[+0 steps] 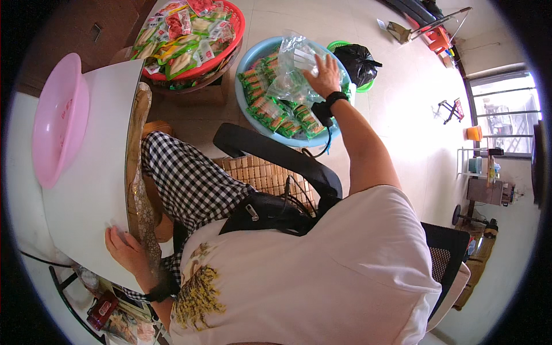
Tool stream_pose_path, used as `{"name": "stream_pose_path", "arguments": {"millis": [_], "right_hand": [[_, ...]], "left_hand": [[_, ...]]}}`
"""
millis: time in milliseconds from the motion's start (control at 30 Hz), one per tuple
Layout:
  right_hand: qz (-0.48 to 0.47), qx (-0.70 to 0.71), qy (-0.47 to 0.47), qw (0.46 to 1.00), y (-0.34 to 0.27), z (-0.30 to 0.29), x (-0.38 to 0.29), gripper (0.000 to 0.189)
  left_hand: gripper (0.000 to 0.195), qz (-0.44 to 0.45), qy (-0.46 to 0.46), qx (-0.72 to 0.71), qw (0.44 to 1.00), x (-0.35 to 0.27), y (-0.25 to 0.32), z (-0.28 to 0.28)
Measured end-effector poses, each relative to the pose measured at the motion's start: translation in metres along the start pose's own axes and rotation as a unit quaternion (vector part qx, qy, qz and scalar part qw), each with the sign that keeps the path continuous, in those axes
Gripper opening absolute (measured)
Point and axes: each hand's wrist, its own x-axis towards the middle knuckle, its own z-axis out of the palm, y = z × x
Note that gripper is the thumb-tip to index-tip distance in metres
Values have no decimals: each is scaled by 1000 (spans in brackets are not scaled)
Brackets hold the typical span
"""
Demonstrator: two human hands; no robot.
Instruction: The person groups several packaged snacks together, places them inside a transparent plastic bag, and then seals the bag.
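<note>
My right hand (324,76) reaches over a blue plastic basin (242,101), its fingers spread above a clear plastic bag (291,64); whether it touches the bag is not plain. Under and around that bag lie green-edged clear packets with orange-brown food (268,111). My left hand (127,254) rests by the near edge of a white tabletop (97,172), its fingers on the surface and holding nothing visible. A pink plastic basin (60,125) stands at the table's far side. Beyond the table's corner, a red plastic basket (240,30) is heaped with sealed food packets (183,43).
A black tied plastic bag (359,64) sits in a green basket (366,87) beside the blue basin. The black chair armrest (280,153) lies between my body and that basin. A dark red flask (102,309) is below the table. A small folding stool (452,110) stands farther off.
</note>
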Motion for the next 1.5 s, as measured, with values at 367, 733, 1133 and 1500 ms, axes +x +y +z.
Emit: {"name": "stream_pose_path", "arguments": {"millis": [367, 733, 1133, 1500], "right_hand": [[-528, -55, -173, 830, -103, 12, -43, 63], [-535, -354, -253, 724, -126, 55, -61, 56], [-476, -284, -342, 759, -130, 32, -43, 71], [-397, -169, -405, 806, -138, 43, -22, 73]], "left_hand": [[37, 9, -5, 16, 1000, -5, -9, 4], [37, 30, 17, 13, 999, -2, -9, 7], [37, 3, 5, 15, 1000, -2, -8, 8], [37, -2, 6, 12, 1000, -1, 0, 4]]}}
